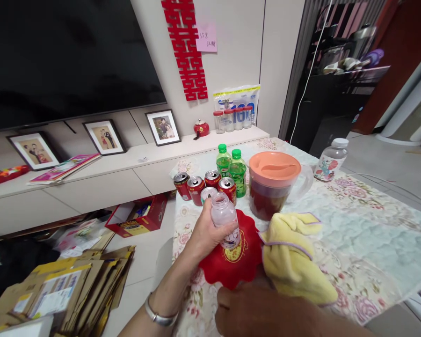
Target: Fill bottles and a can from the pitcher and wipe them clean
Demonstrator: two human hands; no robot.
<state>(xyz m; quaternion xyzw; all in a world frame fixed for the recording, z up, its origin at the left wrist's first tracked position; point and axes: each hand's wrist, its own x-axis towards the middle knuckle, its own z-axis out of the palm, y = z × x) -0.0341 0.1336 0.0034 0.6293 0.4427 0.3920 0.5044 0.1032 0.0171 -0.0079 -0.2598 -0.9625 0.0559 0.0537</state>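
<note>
My left hand (204, 235) is wrapped round a small clear bottle (221, 211) with printed marks on its side and an uncapped mouth. Under the bottle is a red wavy-edged plate (215, 269) with a gold design. At the bottom, my right hand (243, 306) looks dark and somewhat blurred. Its fingers are curled in, and whatever they may hold is hidden. A crumpled yellow cloth (291, 257) lies beside the plate. Behind it stands a pitcher (266, 199) of dark liquid with an orange lid.
Several red cans (195, 189) and two green bottles (237, 175) stand behind the plate. A capped clear bottle (331, 160) stands at the right on the flowered tablecloth (382, 224). Red-lidded jars (228, 120) line the cabinet. Flattened cardboard (80, 290) lies on the floor at left.
</note>
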